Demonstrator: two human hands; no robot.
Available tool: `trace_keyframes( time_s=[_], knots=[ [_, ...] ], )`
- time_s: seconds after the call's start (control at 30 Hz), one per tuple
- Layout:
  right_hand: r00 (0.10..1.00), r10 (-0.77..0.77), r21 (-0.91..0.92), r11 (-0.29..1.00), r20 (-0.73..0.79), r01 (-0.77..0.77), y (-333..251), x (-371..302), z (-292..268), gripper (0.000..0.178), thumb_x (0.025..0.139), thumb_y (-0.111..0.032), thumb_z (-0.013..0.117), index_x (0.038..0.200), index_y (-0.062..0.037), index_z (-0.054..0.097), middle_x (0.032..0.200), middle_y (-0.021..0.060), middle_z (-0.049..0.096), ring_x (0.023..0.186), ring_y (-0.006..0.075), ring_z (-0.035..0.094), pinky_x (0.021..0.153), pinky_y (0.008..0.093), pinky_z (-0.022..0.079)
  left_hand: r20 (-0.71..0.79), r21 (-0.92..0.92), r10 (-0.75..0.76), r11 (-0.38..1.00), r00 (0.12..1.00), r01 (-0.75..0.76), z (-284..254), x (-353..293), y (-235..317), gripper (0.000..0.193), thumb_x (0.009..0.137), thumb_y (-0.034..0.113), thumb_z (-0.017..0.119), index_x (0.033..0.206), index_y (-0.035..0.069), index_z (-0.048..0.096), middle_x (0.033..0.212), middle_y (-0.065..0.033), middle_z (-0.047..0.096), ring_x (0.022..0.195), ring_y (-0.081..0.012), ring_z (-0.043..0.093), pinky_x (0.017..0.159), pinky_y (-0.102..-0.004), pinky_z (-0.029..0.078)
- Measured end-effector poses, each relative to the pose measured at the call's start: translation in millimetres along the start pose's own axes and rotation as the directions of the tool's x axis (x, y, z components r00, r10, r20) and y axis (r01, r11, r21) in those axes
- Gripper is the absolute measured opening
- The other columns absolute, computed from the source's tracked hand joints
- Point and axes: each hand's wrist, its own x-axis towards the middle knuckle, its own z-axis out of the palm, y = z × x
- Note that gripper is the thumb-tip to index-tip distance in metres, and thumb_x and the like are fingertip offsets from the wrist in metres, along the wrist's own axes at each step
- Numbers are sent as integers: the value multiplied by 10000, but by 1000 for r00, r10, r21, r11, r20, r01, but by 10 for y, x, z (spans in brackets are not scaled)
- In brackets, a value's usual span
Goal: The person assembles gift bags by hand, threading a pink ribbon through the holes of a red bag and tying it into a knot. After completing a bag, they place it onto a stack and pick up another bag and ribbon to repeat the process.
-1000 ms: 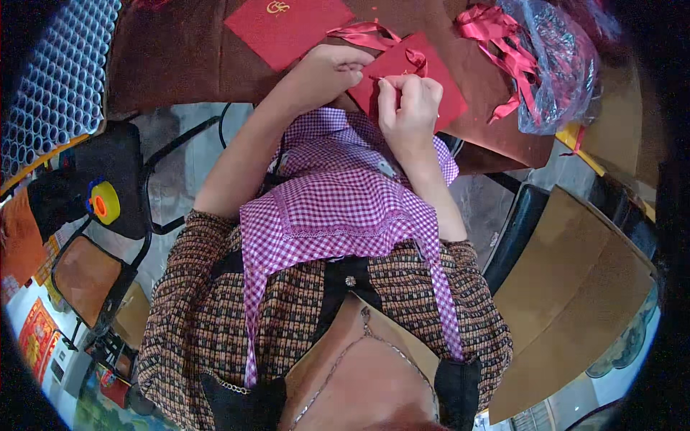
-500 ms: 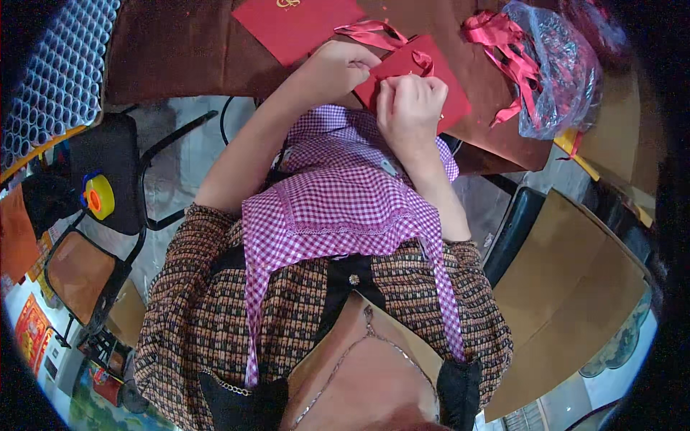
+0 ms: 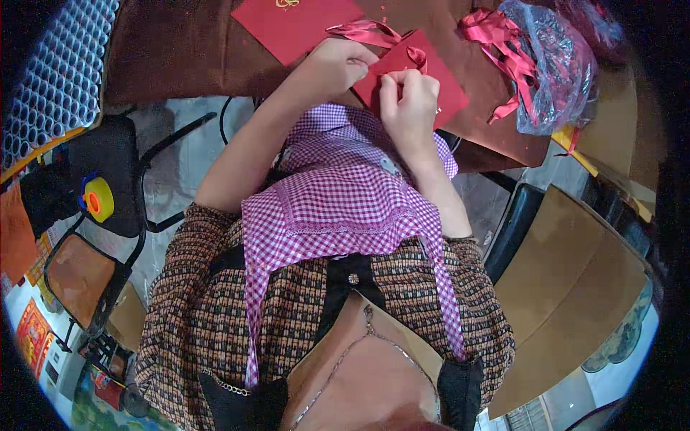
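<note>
A flat red card-like piece [image 3: 450, 87], perhaps a folded paper bag, lies tilted at the table's near edge. My left hand [image 3: 336, 66] is closed at its left side, thumb and fingertips pinched against the edge. Over its middle, my right hand [image 3: 411, 99] is curled with fingertips pressed together; what they pinch is hidden. A short red ribbon [image 3: 417, 57] shows on the piece just beyond the right knuckles. Behind my left hand lies a looser red ribbon [image 3: 368, 31]. Farther left is another red piece [image 3: 295, 32] with gold print.
At the right of the brown-covered table [image 3: 180, 57] sit a heap of red ribbons [image 3: 496, 32] and a clear plastic bag [image 3: 564, 79]. A tray of round cells [image 3: 54, 93] stands far left, above a black chair [image 3: 108, 172] with a yellow tape roll [image 3: 100, 198]. Cardboard [image 3: 575, 287] leans lower right.
My right hand has shifted slightly up and left over the red piece and turned a little. My left hand stays nearly in place. The table things sit slightly higher in view.
</note>
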Motion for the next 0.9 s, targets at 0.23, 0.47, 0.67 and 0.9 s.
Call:
trace_keyframes(
  time_s=[0.23, 0.47, 0.67, 0.9],
  knots=[
    [999, -29, 19, 999, 18, 28, -24, 15, -57, 106, 760, -92, 651, 762, -46, 555, 695, 87, 582, 693, 273, 534, 747, 387, 365, 21, 28, 46, 999, 999, -47, -26, -12, 9, 266, 822, 52, 584, 1062, -56, 620, 941, -72, 647, 877, -120, 593, 803, -251, 477],
    [989, -143, -119, 982, 32, 146, -64, 7, -51, 114, 744, -70, 682, 772, -58, 572, 731, 70, 586, 730, 265, 528, 751, 396, 387, -2, 73, 80, 994, 997, -80, -25, -21, 0, 254, 815, 50, 595, 1046, -49, 629, 900, -73, 656, 842, -114, 603, 779, -253, 489],
    [991, -137, -106, 985, 4, 137, -45, -9, -35, 142, 731, -55, 688, 773, -57, 551, 724, 70, 574, 738, 267, 516, 725, 382, 376, 10, 168, 112, 979, 994, -112, -20, -2, -38, 224, 818, 50, 603, 1019, -44, 633, 879, -80, 664, 825, -119, 613, 757, -258, 495],
    [984, -170, -133, 975, 51, 176, -61, -3, -57, 152, 729, -59, 690, 779, -53, 546, 737, 74, 580, 723, 261, 518, 726, 377, 372, -10, 433, 292, 864, 956, -259, 10, -32, -63, 191, 837, 53, 583, 997, -40, 629, 906, -130, 666, 843, -176, 630, 767, -296, 502]
  ],
)
